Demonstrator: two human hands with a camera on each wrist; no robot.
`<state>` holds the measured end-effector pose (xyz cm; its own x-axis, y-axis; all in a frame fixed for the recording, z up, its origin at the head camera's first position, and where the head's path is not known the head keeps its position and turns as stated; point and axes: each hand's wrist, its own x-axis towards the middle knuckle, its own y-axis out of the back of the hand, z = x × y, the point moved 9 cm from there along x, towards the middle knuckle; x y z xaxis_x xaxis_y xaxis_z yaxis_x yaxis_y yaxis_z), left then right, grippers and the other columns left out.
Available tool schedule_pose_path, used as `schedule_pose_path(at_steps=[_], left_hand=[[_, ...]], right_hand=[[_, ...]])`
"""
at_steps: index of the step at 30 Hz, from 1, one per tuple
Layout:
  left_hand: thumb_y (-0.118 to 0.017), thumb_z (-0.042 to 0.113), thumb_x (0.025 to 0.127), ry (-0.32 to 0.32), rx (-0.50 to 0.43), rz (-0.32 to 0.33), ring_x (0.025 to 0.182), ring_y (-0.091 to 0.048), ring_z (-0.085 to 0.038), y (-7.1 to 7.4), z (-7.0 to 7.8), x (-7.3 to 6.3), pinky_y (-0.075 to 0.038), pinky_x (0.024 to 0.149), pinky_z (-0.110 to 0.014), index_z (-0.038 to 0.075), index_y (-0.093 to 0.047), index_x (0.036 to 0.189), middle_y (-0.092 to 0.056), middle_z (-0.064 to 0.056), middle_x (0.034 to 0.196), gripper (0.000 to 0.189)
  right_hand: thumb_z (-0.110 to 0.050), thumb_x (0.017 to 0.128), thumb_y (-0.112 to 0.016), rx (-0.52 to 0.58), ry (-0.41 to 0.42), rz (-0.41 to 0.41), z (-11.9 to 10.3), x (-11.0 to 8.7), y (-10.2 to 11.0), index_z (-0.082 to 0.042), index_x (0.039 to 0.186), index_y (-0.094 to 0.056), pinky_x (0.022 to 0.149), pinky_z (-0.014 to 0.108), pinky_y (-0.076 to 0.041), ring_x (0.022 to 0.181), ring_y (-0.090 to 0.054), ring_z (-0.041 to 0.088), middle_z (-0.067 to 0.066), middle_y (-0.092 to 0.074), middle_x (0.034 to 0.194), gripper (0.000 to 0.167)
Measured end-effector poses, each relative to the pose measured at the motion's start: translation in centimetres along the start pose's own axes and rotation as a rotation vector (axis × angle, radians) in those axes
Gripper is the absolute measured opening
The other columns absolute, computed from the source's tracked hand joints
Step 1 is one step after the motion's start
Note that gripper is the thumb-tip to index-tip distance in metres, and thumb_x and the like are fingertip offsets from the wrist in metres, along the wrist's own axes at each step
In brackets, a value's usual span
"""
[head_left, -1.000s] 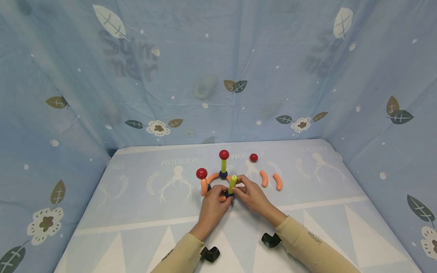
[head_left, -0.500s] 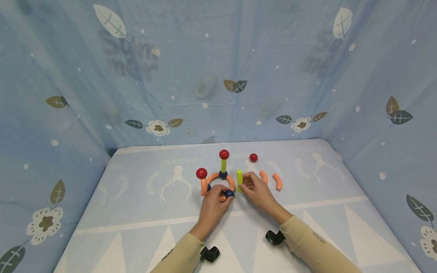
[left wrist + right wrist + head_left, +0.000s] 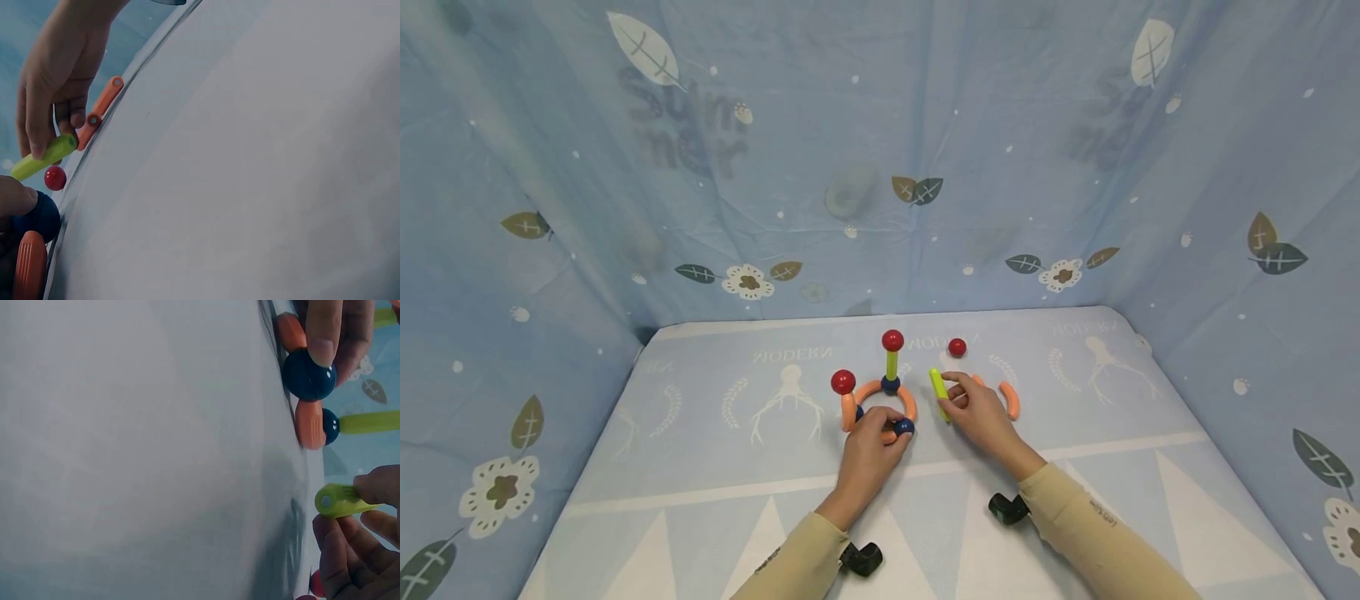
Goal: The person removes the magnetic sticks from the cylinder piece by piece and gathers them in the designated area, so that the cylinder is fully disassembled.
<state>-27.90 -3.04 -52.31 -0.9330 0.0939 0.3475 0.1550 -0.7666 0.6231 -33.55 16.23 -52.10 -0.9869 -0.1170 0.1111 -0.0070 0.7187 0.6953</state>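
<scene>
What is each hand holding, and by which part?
The right hand pinches a lime-green rod around its middle; the left hand holds a navy ball by its sides.

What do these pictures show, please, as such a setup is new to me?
There is no machine here, only a person's bare left hand and right hand. The head picture is taken from the person's head, looking forward and down; each wrist picture is taken from that wrist. On the patterned tabletop stands a toy ring of curved orange rods and dark blue balls. At its far side, an upright yellow-green rod carries a red ball; another red ball shows at its left. A loose red ball and two separate curved orange rods lie to the right. The left hand grips the near dark blue ball, while the right hand pinches another yellow-green rod.
</scene>
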Motion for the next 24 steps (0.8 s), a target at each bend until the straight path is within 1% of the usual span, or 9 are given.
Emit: schedule_pose_path(at_steps=[4,8,13,17,21,24], left_hand=[[-0.082,0.020,0.087,0.002,-0.004,-0.005,0.095,-0.067,-0.012,-0.1,-0.1,0.0,-0.057,0.083,-0.031,0.013,-0.068,0.105,-0.067,0.002,0.104,0.024],[-0.082,0.021,0.088,0.015,-0.008,-0.014,0.096,-0.066,-0.011,-0.2,-0.3,0.1,-0.056,0.084,-0.031,0.013,-0.068,0.105,-0.067,0.002,0.104,0.023],[-0.081,0.022,0.089,0.026,-0.014,-0.028,0.096,-0.066,-0.011,-0.3,-0.4,0.1,-0.056,0.085,-0.031,0.013,-0.068,0.106,-0.067,0.003,0.105,0.023],[-0.081,0.021,0.088,0.030,-0.016,-0.030,0.097,-0.066,-0.011,-0.4,-0.4,0.0,-0.056,0.086,-0.031,0.013,-0.068,0.107,-0.067,0.003,0.106,0.024],[-0.082,0.021,0.088,0.025,-0.020,-0.028,0.097,-0.066,-0.011,-0.3,-0.3,0.0,-0.056,0.085,-0.031,0.013,-0.068,0.107,-0.067,0.002,0.105,0.024],[-0.082,0.020,0.088,0.021,-0.027,-0.025,0.096,-0.065,-0.011,-0.2,-0.3,0.0,-0.056,0.085,-0.031,0.013,-0.068,0.107,-0.067,0.002,0.105,0.025]], right_hand=[[-0.019,0.091,-0.077,-0.068,-0.011,-0.024,0.1,0.3,-0.1,-0.017,0.140,-0.060,0.071,0.034,-0.053,0.079,-0.064,0.013,0.001,-0.071,0.096,0.052],[-0.018,0.090,-0.078,-0.136,0.008,-0.032,0.1,0.6,-0.3,-0.017,0.142,-0.059,0.072,0.036,-0.053,0.078,-0.063,0.013,0.001,-0.071,0.094,0.055],[-0.017,0.089,-0.078,-0.202,0.027,-0.018,0.0,0.8,-0.1,-0.015,0.137,-0.064,0.071,0.037,-0.053,0.078,-0.064,0.015,0.003,-0.071,0.090,0.050],[-0.016,0.089,-0.077,-0.248,0.019,-0.007,0.2,1.0,0.2,-0.014,0.133,-0.068,0.068,0.036,-0.051,0.074,-0.062,0.016,0.004,-0.072,0.089,0.045],[-0.017,0.089,-0.076,-0.286,0.001,-0.011,0.5,1.2,0.4,-0.013,0.131,-0.069,0.065,0.034,-0.049,0.073,-0.059,0.017,0.005,-0.071,0.089,0.043],[-0.017,0.090,-0.076,-0.305,-0.009,-0.016,0.6,1.2,0.5,-0.013,0.130,-0.070,0.065,0.034,-0.048,0.074,-0.058,0.018,0.006,-0.070,0.091,0.040]])
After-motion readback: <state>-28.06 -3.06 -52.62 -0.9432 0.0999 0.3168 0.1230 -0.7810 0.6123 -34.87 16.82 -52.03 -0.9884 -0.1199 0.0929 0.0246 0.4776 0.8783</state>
